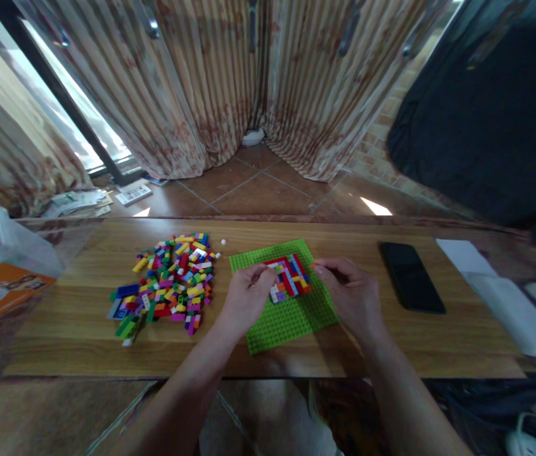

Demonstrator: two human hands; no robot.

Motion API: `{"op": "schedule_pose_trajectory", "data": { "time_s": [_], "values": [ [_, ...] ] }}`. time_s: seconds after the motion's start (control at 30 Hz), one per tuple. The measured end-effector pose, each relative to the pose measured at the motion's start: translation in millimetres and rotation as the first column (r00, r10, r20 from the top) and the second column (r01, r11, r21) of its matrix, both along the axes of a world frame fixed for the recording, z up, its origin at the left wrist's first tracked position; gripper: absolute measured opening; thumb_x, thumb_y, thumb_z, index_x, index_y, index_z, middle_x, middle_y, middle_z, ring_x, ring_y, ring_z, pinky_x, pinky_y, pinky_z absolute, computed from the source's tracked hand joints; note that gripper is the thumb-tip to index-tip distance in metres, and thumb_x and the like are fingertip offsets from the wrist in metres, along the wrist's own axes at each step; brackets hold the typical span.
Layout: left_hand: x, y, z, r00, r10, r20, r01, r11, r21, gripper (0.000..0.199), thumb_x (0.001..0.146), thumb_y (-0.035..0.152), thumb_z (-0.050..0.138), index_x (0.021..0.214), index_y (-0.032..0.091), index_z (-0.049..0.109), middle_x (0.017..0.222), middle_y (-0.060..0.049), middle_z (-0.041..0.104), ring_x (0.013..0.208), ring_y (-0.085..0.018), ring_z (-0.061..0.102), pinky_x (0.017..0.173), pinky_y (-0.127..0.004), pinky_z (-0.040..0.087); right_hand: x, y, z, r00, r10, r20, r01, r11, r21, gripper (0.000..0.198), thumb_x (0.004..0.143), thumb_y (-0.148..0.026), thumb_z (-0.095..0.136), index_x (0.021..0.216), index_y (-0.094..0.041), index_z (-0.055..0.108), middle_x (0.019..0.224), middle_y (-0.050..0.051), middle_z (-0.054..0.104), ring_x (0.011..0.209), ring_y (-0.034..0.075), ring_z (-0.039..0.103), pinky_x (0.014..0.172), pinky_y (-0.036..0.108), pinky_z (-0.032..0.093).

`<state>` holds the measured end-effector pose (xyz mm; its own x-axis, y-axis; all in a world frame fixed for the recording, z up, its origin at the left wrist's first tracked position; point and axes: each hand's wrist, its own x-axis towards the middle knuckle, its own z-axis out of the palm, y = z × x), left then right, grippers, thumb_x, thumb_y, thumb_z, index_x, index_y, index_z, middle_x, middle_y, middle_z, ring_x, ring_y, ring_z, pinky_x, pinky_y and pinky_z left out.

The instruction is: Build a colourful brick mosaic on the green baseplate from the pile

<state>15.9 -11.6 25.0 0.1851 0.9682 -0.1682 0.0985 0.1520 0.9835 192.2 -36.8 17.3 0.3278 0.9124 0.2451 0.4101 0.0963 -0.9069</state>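
A green baseplate (pixel 291 323) lies slightly turned on the wooden table, with a patch of multicoloured toy bricks (pixel 291 277) built on its upper middle. My left hand (pixel 249 294) is closed over the left side of that patch, thumb and fingers pressed together; whatever is between them is hidden. At the right edge of the plate, my right hand (pixel 353 291) pinches a small orange brick (pixel 314 265) between thumb and forefinger, just beside the built patch. The fingers of both hands partly cover the plate.
Many loose bricks (pixel 173 278) are heaped on the table to the left. A black phone (pixel 410 277) lies to the right, near white objects (pixel 515 310) at the table's end. A clear plastic tub (pixel 6 253) with an orange label stands at the far left.
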Motion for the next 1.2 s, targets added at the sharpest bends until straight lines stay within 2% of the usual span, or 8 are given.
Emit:
{"op": "schedule_pose_trajectory", "data": {
  "time_s": [0.13, 0.23, 0.33, 0.6, 0.77, 1.1, 1.2],
  "values": [
    [-8, 4, 3.0, 0.998, 0.041, -0.054, -0.041, 0.999, -0.002, 0.024, 0.079, 0.031, 0.052, 0.059, 0.017, 0.053, 0.046, 0.008, 0.038, 0.046, -0.008, 0.031, 0.047, -0.023, 0.023, 20, 0, -1, 0.996, 0.083, -0.039, -0.088, 0.983, -0.158, 0.019, 0.077, -0.037, 0.07, 0.082, -0.02, 0.077, 0.083, 0.005, 0.077, 0.077, 0.021, 0.07, 0.073, 0.033, 0.054],
    [-10, 7, 2.7, 0.997, 0.035, -0.075, -0.036, 0.999, -0.004, 0.024, 0.079, 0.031, 0.051, 0.06, 0.017, 0.055, 0.045, 0.008, 0.039, 0.046, -0.008, 0.032, 0.047, -0.023, 0.024, 21, -2, -2, 0.984, 0.18, -0.007, -0.177, 0.959, -0.222, 0.018, 0.078, -0.037, 0.069, 0.083, -0.022, 0.078, 0.084, 0.003, 0.077, 0.079, 0.021, 0.07, 0.074, 0.032, 0.054],
    [-10, 9, 1.8, 0.995, 0.024, -0.098, -0.023, 1.0, 0.011, 0.024, 0.079, 0.032, 0.051, 0.061, 0.017, 0.056, 0.045, 0.008, 0.039, 0.045, -0.008, 0.032, 0.047, -0.023, 0.024, 19, -3, -2, 0.979, 0.199, 0.04, -0.182, 0.948, -0.262, 0.017, 0.078, -0.036, 0.068, 0.082, -0.023, 0.078, 0.083, 0.003, 0.077, 0.078, 0.021, 0.07, 0.073, 0.032, 0.053],
    [-12, 9, -0.8, 0.993, 0.012, -0.117, -0.009, 0.999, 0.031, 0.026, 0.08, 0.031, 0.052, 0.058, 0.017, 0.053, 0.046, 0.007, 0.039, 0.046, -0.008, 0.033, 0.048, -0.023, 0.024, 23, -2, -3, 0.967, 0.244, 0.077, -0.21, 0.928, -0.308, 0.017, 0.078, -0.035, 0.065, 0.08, -0.023, 0.077, 0.081, 0.002, 0.076, 0.075, 0.02, 0.069, 0.071, 0.031, 0.052],
    [-12, 8, 0.4, 0.992, 0.003, -0.125, 0.001, 1.0, 0.03, 0.025, 0.08, 0.032, 0.051, 0.06, 0.017, 0.056, 0.046, 0.007, 0.038, 0.046, -0.008, 0.032, 0.047, -0.023, 0.024, 20, 1, -8, 0.974, 0.223, 0.049, -0.2, 0.937, -0.285, 0.016, 0.074, -0.034, 0.068, 0.081, -0.021, 0.075, 0.081, 0.003, 0.076, 0.075, 0.02, 0.069, 0.072, 0.032, 0.053],
    [-12, 8, -1.1, 0.987, 0.001, -0.158, 0.007, 0.999, 0.05, 0.029, 0.081, 0.032, 0.051, 0.057, 0.017, 0.051, 0.048, 0.006, 0.038, 0.048, -0.008, 0.033, 0.048, -0.023, 0.023, 25, 3, -13, 0.974, 0.225, -0.011, -0.217, 0.925, -0.312, 0.019, 0.072, -0.037, 0.071, 0.082, -0.021, 0.073, 0.082, 0.003, 0.075, 0.076, 0.02, 0.068, 0.073, 0.033, 0.052],
    [-12, 9, 0.1, 0.987, 0.003, -0.16, 0.006, 0.999, 0.054, 0.03, 0.081, 0.032, 0.05, 0.055, 0.017, 0.049, 0.048, 0.006, 0.038, 0.047, -0.008, 0.033, 0.048, -0.023, 0.023, 25, 4, -11, 0.976, 0.219, 0.015, -0.203, 0.925, -0.321, 0.019, 0.074, -0.039, 0.068, 0.08, -0.021, 0.073, 0.078, 0.002, 0.074, 0.073, 0.019, 0.067, 0.07, 0.032, 0.05]
  ]
}}
